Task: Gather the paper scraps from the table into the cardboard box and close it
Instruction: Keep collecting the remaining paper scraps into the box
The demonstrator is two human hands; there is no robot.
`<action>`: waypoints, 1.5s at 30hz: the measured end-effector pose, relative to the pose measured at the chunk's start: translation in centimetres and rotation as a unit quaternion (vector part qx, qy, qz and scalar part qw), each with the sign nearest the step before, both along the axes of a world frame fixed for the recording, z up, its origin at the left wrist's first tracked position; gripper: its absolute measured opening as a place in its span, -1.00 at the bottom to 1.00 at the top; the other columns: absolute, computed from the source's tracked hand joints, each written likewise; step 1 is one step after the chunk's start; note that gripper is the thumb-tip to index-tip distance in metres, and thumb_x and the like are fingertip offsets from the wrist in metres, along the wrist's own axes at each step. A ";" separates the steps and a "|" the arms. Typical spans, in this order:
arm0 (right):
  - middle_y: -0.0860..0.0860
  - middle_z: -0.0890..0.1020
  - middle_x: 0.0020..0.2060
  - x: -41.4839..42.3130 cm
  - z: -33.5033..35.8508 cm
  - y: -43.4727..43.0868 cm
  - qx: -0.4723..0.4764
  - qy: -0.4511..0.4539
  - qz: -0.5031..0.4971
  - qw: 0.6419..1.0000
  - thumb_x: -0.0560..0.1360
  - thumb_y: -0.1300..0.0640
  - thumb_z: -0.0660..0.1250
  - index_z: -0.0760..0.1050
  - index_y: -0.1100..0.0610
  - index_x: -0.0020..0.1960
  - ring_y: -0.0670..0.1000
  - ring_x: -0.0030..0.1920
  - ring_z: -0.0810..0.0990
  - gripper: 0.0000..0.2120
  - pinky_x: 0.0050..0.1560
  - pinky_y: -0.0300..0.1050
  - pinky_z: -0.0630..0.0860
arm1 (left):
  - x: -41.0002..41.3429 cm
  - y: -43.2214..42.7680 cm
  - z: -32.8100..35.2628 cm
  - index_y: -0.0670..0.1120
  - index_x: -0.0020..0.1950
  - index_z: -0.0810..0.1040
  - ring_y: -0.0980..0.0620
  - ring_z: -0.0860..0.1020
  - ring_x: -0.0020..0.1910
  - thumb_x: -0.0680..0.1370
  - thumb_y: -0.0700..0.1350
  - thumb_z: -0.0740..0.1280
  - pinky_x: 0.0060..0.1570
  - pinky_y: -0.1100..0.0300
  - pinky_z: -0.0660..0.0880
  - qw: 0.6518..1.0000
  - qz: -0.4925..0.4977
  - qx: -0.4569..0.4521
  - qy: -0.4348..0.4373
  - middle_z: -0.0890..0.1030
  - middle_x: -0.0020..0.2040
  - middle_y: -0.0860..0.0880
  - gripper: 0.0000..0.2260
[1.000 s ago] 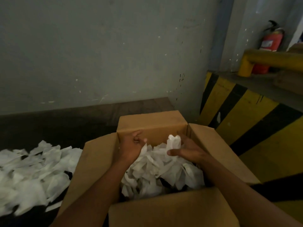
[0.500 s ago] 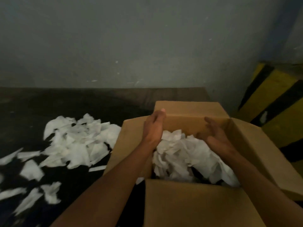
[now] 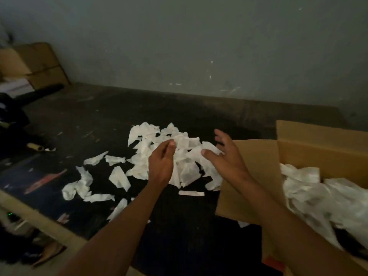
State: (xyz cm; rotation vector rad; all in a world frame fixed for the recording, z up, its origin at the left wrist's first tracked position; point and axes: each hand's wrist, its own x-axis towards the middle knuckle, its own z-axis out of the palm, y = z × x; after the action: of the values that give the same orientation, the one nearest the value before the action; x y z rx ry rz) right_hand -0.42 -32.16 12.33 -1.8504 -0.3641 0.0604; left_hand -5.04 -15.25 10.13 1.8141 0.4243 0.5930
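Note:
A heap of white paper scraps (image 3: 185, 158) lies on the dark table (image 3: 103, 116), with loose pieces (image 3: 83, 182) strewn to its left. The open cardboard box (image 3: 318, 140) stands at the right, its left flap (image 3: 253, 176) spread out and white scraps (image 3: 322, 194) piled inside. My left hand (image 3: 161, 160) hovers over the heap's left side, fingers loosely curled and empty. My right hand (image 3: 227, 154) hangs over the heap's right side, beside the flap, fingers spread and empty.
A grey wall (image 3: 199, 46) backs the table. Flattened cardboard (image 3: 37, 62) leans in the far left corner, beside a dark tube (image 3: 39, 94). A small cardboard roll (image 3: 35, 147) lies at the left. The table's pale front edge (image 3: 39, 218) runs diagonally at lower left.
Both hands have come out of the box and moved left over the heap on the table. The view has swung left, pushing the box to the right edge.

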 end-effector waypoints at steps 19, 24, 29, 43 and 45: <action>0.04 0.18 0.52 2.2 -15.6 7.5 -0.279 0.030 -0.444 0.851 0.42 -0.33 0.30 0.09 -0.08 0.53 0.10 0.50 0.13 -0.20 0.45 0.02 0.03 | 16.3 7.9 -13.2 0.04 0.39 0.38 0.13 0.24 0.43 0.51 0.11 0.34 0.42 0.07 0.22 0.891 -0.354 0.271 -0.083 0.38 0.41 0.02 -0.53; 0.03 -0.06 0.55 2.8 -17.3 6.4 -0.291 0.161 -0.461 0.823 0.33 -0.49 0.16 -0.07 -0.17 0.54 0.14 0.52 -0.08 -0.09 0.46 0.19 -0.13 | 20.4 5.5 -16.0 0.24 0.52 0.02 -0.10 -0.18 0.53 0.44 0.37 0.20 0.38 -0.29 -0.12 0.842 -0.384 0.377 0.031 -0.08 0.57 0.04 -0.29; 0.03 -0.23 0.53 6.6 -20.8 6.1 -0.383 0.173 -0.394 0.817 0.21 -0.63 -0.03 -0.34 -0.41 0.42 0.32 0.50 -0.17 -0.10 0.37 0.47 -0.01 | 23.1 6.3 -19.7 0.27 0.50 -0.19 -0.11 -0.30 0.50 0.47 0.38 0.13 0.38 -0.35 -0.14 0.759 -0.461 0.445 0.113 -0.28 0.55 0.09 -0.27; 0.04 0.26 0.46 6.1 -22.4 7.9 -0.308 -0.099 -0.264 0.909 0.38 -0.30 0.36 0.39 -0.29 0.30 0.14 0.47 0.18 -0.49 0.31 0.36 0.28 | 21.9 9.7 -19.5 0.06 -0.20 0.59 0.01 0.44 0.08 0.37 0.09 0.30 0.10 0.03 0.37 0.897 -0.305 0.314 -0.059 0.52 0.04 0.05 -0.85; 0.01 0.25 0.46 6.0 -21.3 7.9 -0.286 -0.088 -0.292 0.908 0.38 -0.31 0.34 0.50 -0.27 0.17 0.12 0.47 0.17 -0.62 0.31 0.35 0.29 | 22.3 10.1 -18.8 0.03 -0.06 0.56 0.03 0.42 0.09 0.37 0.00 0.39 0.09 0.18 0.35 0.903 -0.308 0.288 -0.082 0.47 0.09 0.01 -0.83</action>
State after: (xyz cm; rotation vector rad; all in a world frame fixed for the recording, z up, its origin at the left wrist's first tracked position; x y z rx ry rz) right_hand 5.56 -24.29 -9.00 -2.4874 0.1204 -0.4604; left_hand 17.23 -5.10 -8.68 2.2789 -0.4920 0.4340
